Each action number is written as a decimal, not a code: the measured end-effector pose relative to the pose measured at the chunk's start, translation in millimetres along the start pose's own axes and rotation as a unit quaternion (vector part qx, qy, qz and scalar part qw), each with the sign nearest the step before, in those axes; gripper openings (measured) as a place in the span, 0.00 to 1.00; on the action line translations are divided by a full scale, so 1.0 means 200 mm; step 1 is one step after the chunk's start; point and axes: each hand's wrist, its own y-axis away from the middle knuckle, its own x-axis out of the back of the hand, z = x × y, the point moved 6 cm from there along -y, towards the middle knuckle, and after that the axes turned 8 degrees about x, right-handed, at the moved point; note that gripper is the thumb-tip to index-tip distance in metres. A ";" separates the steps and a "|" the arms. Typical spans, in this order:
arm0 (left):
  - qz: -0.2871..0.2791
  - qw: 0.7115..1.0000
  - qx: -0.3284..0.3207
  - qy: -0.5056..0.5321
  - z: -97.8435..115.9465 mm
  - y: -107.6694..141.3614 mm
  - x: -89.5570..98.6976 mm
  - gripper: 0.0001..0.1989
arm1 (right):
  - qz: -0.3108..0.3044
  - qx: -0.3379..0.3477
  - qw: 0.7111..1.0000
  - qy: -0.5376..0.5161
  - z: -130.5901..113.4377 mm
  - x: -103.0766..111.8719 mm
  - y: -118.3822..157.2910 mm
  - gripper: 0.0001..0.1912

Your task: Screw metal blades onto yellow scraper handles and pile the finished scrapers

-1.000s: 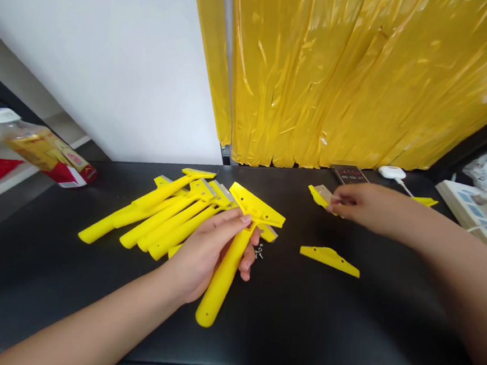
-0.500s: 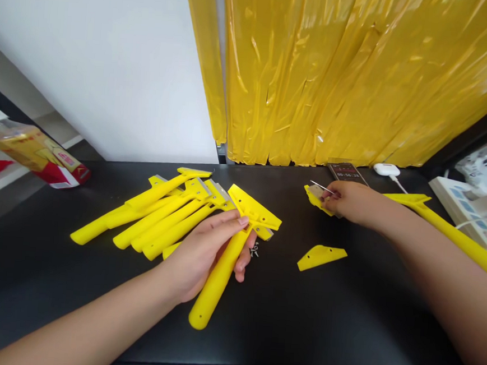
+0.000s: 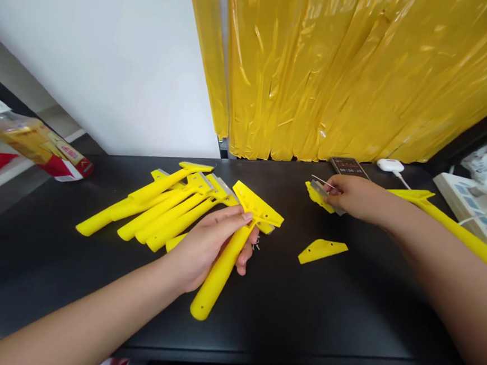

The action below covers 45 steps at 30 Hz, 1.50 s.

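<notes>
We hold the scraper (image 3: 219, 276) in the left hand (image 3: 200, 246), gripped at the neck, with the thumb on top where the handle meets the head (image 3: 262, 205). The handle runs from near left to far right, and its butt end points toward us. The head lies beyond the left fingers, crosswise to the handle, with its broad edge slanting from far left to near right. The right hand (image 3: 352, 198) is closed in a pinch on a thin metal strip (image 3: 321, 181); we see it almost edge-on, so it is probably a blade, but its full shape cannot be confirmed. Key relation: the strip lies to the right of the head and slightly farther away, across a gap of bare table (image 3: 257, 330), and its long axis slants much as the head's edge does. Of the two hands, the right is the nearer to the yellow pieces (image 3: 317, 197), which lie just below the strip with metal showing beside them. A loose plate (image 3: 322, 252) lies flat, nearer to us and right of the head. Small screws (image 3: 256, 244) sit just beside the left fingertips. The other scrapers (image 3: 184, 224) lie in an overlapping group to the left, handles toward near left.
</notes>
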 end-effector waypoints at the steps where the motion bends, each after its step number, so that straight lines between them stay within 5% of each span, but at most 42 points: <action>1: 0.003 1.000 0.001 -0.002 0.00 0.00 0.00 0.11 | -0.003 0.002 1.000 -0.023 -0.02 0.01 0.01 0.06; 5: 0.004 1.000 0.010 -0.005 0.00 0.01 -0.01 0.09 | -0.021 0.049 0.985 -0.166 -0.20 0.04 0.10 0.15; 9: -0.002 1.000 0.029 0.006 -0.02 0.02 -0.03 0.09 | -0.039 0.097 0.887 -0.449 -0.46 0.00 0.22 0.21; 12: -0.024 0.999 0.038 0.012 -0.02 0.03 -0.06 0.09 | -0.049 0.131 0.856 -0.497 -0.59 -0.05 0.28 0.21; 23: -0.010 0.994 0.061 -0.091 -0.04 0.05 -0.06 0.17 | -0.150 0.169 0.867 -0.445 -0.67 -0.14 0.32 0.23; 38: 0.032 0.987 0.070 -0.142 -0.03 0.07 -0.07 0.21 | -0.159 0.158 0.861 -0.457 -0.69 -0.16 0.33 0.27; 45: 0.035 0.984 0.071 -0.160 -0.07 0.05 -0.05 0.25 | -0.214 0.167 0.845 -0.460 -0.69 -0.17 0.35 0.23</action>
